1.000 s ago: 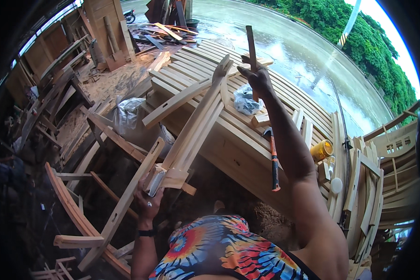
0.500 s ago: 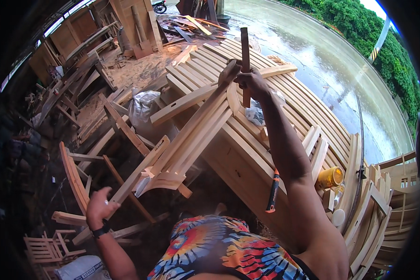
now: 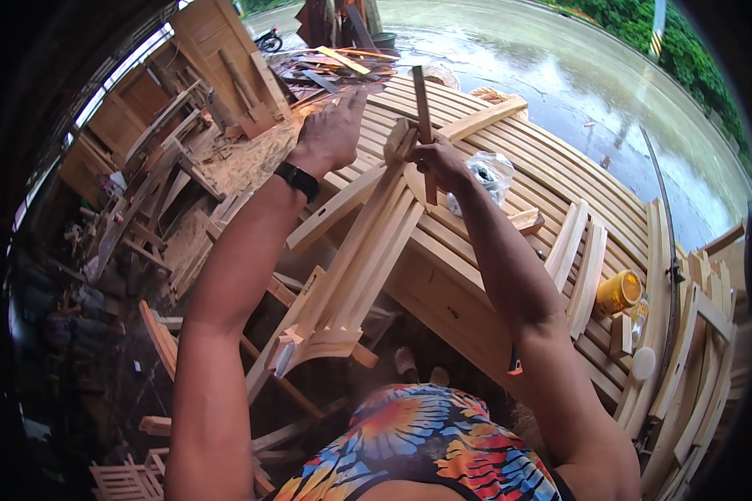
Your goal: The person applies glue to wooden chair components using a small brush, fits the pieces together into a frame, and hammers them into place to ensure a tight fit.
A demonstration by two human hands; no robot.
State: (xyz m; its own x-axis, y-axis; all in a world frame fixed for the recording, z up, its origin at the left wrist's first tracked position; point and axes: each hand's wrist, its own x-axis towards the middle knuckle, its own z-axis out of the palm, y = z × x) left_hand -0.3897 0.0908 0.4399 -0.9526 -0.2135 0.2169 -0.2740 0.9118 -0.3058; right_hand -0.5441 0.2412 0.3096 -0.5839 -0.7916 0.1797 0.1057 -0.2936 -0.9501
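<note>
My right hand [image 3: 443,163] is closed round a narrow, dark brown wooden strip [image 3: 422,96], held nearly upright over the far end of a pale wooden chair frame [image 3: 368,238]. The frame, with several slats and a curved rail at its near end, leans on a slatted wooden bench top [image 3: 485,242]. To the left of the frame's far end, my left hand [image 3: 330,138] is raised with its fingers stretched out, holding nothing. A dark watch [image 3: 298,179] sits on that wrist.
A clear plastic bag [image 3: 489,175], loose curved wood pieces [image 3: 589,275] and a yellow jar [image 3: 618,292] lie on the slats. An orange-and-black tool handle [image 3: 515,363] shows partly behind my right arm. Timber scraps and a wooden panel [image 3: 226,50] stand at the back left.
My left hand has moved up and away from the frame's near end to beside its far end. My right hand still holds the strip, now slightly lower and more tilted.
</note>
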